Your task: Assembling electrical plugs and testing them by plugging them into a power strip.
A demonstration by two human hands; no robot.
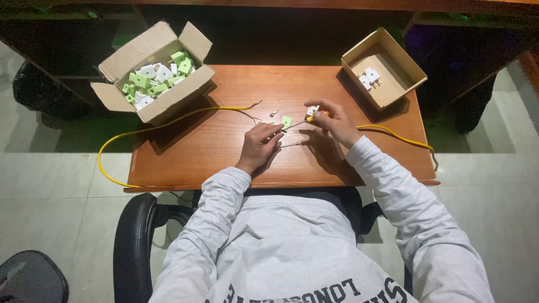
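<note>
Wooden table [224,151], left hand [259,147] fingers pinching green plug [286,122], right hand [336,122] gripping screwdriver [306,120]

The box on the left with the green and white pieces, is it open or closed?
Open. The cardboard box has all its flaps folded outward, and the green and white plug parts piled inside show from above.

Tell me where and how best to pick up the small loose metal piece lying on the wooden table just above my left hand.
Pinch the small metal piece across its narrow sides, probably from straight above: it lies flat on the wooden table, apart from the yellow wire. The left hand is nearest to it.
</note>
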